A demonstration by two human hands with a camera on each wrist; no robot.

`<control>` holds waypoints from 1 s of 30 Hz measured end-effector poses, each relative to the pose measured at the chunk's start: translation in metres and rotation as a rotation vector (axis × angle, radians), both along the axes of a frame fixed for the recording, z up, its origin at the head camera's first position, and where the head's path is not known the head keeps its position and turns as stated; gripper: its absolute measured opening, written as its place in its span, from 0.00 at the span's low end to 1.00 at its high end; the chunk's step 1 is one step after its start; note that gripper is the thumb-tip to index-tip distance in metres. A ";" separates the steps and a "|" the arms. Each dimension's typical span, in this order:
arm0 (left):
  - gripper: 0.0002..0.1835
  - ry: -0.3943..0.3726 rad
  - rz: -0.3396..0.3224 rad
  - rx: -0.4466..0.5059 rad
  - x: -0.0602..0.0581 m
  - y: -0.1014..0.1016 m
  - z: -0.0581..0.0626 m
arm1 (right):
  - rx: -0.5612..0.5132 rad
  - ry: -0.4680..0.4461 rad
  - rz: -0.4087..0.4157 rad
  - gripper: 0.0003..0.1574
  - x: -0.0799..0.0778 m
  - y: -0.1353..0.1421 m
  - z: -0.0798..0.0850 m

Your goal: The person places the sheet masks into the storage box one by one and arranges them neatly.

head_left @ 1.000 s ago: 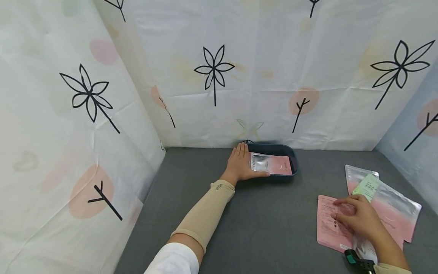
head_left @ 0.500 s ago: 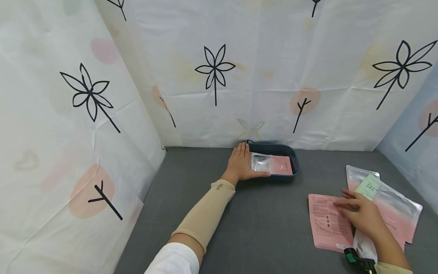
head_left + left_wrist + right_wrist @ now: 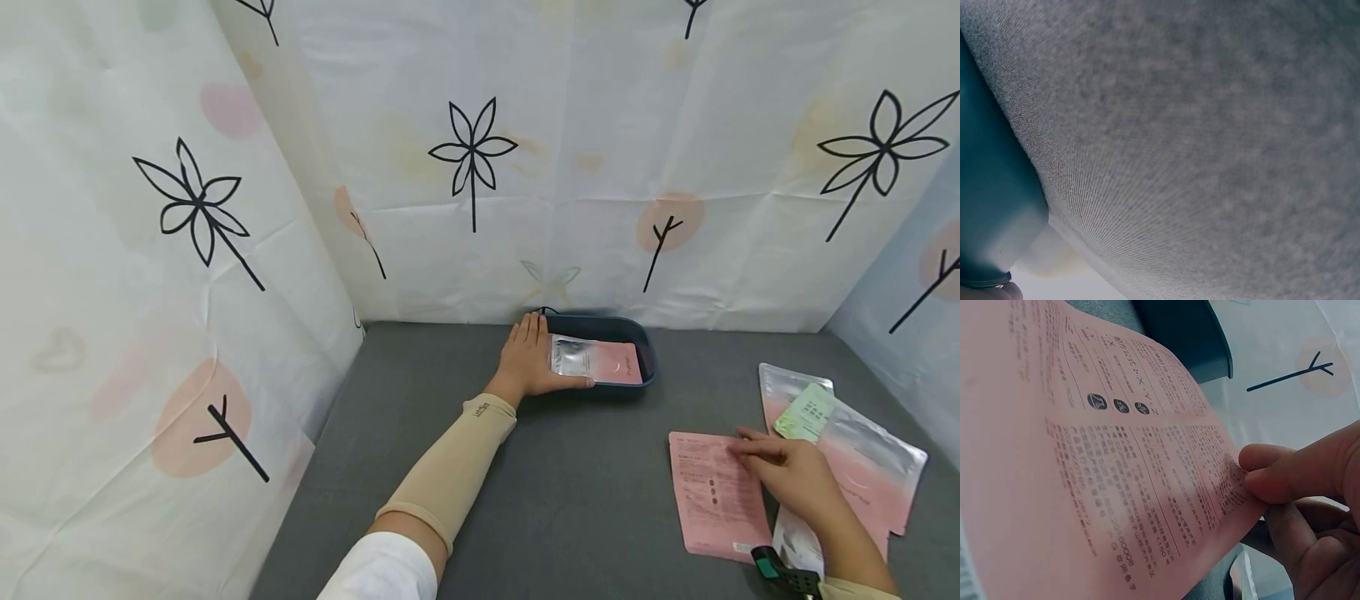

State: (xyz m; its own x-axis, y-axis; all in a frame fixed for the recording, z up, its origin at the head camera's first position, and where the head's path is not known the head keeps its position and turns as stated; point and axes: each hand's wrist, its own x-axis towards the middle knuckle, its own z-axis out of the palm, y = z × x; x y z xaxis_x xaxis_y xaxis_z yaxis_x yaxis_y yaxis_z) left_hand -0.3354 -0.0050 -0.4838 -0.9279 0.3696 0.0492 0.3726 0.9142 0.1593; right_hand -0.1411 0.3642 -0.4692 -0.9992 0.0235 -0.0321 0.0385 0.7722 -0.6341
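My left hand [image 3: 528, 362] rests with straight fingers across the left end of a dark blue bin [image 3: 648, 362], its thumb along the front rim. Inside the bin lies a pink and silver face mask packet [image 3: 611, 361]. My right hand [image 3: 802, 479] pinches another face mask packet [image 3: 712, 500] by its edge, printed pink back facing up. The right wrist view shows thumb and finger on that packet [image 3: 1104, 456], which is slightly bent. In the left wrist view the bin's outer wall [image 3: 997, 169] appears at the left, with a fingertip [image 3: 1013, 290] at its rim.
More pink and silver packets [image 3: 873, 450] overlap in a loose pile right of and beneath the right hand, with a green packet [image 3: 806, 412] among them. Grey cloth [image 3: 585, 492] covers the table. Patterned white curtains [image 3: 562, 167] stand behind and at the sides.
The pinched face mask packet has slid left, away from the pile, and more of its printed back shows. The right hand has shifted slightly; the left hand and bin stay put.
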 end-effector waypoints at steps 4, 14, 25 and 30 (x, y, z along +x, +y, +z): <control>0.77 0.015 -0.004 -0.004 0.001 0.000 0.000 | 0.003 0.005 -0.008 0.14 0.001 -0.001 0.001; 0.78 -0.017 -0.006 0.003 -0.002 0.000 0.000 | -0.022 0.125 0.018 0.11 0.004 -0.003 -0.008; 0.78 -0.040 -0.004 -0.017 -0.004 0.001 0.000 | 0.120 -0.033 0.055 0.20 0.007 0.000 -0.007; 0.77 -0.035 -0.005 -0.008 -0.003 0.001 0.000 | 0.188 -0.136 0.078 0.24 0.009 0.000 -0.006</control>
State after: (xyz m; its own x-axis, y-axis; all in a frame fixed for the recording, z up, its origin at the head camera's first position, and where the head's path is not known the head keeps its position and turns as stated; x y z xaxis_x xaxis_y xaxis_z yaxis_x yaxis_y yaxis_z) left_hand -0.3386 -0.0039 -0.4836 -0.9272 0.3743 0.0133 0.3713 0.9138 0.1648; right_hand -0.1324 0.3646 -0.4748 -0.9850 -0.0353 -0.1686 0.0493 0.8801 -0.4722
